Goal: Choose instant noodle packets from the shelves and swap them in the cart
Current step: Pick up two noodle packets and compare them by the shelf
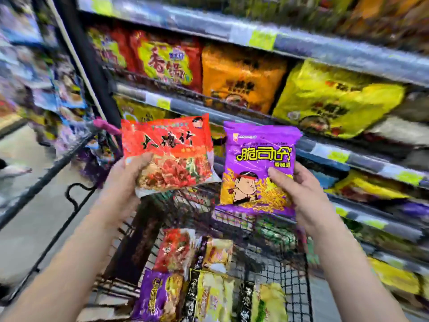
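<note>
Fingers of the left hand (pixel 125 182) are curled round the lower left corner of a red noodle packet (pixel 167 149), which is held up just at nine o'clock from centre, above the cart (pixel 292 282). Just beside it, at three o'clock, a purple noodle packet (pixel 257 159) is pinched at its right edge by the right hand (pixel 304 196). More packets (pixel 209 291) are seen lying in the cart at six o'clock. Stocked shelves (pixel 325 52) are spread from twelve to four o'clock.

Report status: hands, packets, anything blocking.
Left hand grips red packet. Right hand grips purple packet. Both held over cart, other packets lying inside. Nothing blocking the drop.
</note>
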